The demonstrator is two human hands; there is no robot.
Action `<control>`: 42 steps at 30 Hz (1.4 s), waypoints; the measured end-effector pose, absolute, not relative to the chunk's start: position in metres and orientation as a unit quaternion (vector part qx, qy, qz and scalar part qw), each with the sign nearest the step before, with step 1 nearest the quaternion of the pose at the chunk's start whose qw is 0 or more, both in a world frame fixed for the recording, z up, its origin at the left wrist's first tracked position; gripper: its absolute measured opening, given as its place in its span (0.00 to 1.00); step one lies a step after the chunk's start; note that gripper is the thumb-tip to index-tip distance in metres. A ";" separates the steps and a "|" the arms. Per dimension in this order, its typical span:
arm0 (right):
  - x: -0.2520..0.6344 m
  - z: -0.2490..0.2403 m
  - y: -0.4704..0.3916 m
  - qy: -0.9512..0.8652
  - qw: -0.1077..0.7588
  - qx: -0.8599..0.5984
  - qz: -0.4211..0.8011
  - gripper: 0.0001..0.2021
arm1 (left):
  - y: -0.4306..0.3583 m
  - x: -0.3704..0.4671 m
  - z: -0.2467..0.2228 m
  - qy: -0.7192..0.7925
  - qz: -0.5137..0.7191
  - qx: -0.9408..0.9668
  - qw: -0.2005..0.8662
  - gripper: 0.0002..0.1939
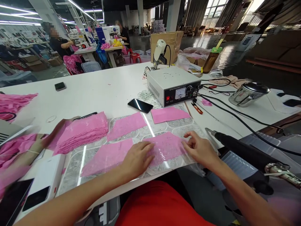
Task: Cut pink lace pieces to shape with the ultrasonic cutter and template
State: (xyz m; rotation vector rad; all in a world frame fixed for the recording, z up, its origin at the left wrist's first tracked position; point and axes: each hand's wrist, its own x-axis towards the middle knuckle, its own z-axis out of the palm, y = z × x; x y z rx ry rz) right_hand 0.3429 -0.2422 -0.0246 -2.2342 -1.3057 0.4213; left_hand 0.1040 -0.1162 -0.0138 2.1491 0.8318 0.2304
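A pink fabric piece [166, 147] lies on a glossy grey-patterned sheet [98, 153] near the table's front edge. My left hand [138, 155] rests flat, fingers stretched out over the left end of that piece. At its right edge is my right hand [199, 149], thumb and bent index finger apart, the thumb side touching the cloth. Another pink piece [105, 158] lies to the left, partly beside my left hand. Farther back are two more cut pieces, one pink piece [128, 125] on the left and one pink piece [169, 115] on the right. A stack of pink fabric [82, 131] sits at the left.
Behind the pieces stand a dark phone [140, 105] and a metal control box [174, 86] with cables. Orange-handled snips [197, 108] and a metal mug [248, 94] lie right. A black-handled tool [242, 150] juts in beside my right arm. A white device [47, 179] is front left.
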 end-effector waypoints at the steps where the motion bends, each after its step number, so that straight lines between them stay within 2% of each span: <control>1: 0.342 -0.026 -0.239 -0.495 0.235 -0.823 0.150 0.08 | -0.117 0.107 -0.017 0.290 0.091 0.879 0.366 0.17; 4: 0.345 -0.032 -0.236 -0.508 0.172 -0.833 0.131 0.03 | -0.116 0.111 -0.026 0.222 0.082 0.928 0.288 0.18; 6: 0.352 -0.037 -0.238 -0.502 0.175 -0.836 0.135 0.03 | -0.112 0.111 -0.027 0.215 0.080 0.933 0.278 0.16; 10: 0.371 -0.037 -0.226 -0.491 0.259 -0.819 0.146 0.05 | -0.092 0.120 -0.018 0.227 0.096 0.926 0.286 0.07; 13: 0.384 -0.029 -0.192 -0.478 0.341 -0.799 0.129 0.06 | -0.063 0.146 -0.010 0.240 0.116 0.924 0.275 0.07; 17: 0.398 -0.022 -0.136 -0.489 0.359 -0.784 0.132 0.06 | -0.022 0.193 -0.008 0.246 0.130 0.919 0.279 0.03; 20: 0.402 -0.025 -0.110 -0.505 0.346 -0.774 0.158 0.05 | -0.001 0.216 -0.015 0.247 0.108 0.916 0.299 0.13; 22: 0.404 -0.030 -0.103 -0.512 0.338 -0.770 0.175 0.04 | 0.007 0.223 -0.021 0.249 0.087 0.914 0.309 0.16; 31: 0.411 -0.036 -0.112 -0.510 0.348 -0.752 0.228 0.10 | 0.023 0.226 -0.025 0.253 0.012 0.897 0.362 0.16; 42: 0.408 -0.036 -0.116 -0.552 0.365 -0.719 0.212 0.12 | 0.033 0.227 -0.023 0.262 0.010 0.868 0.422 0.16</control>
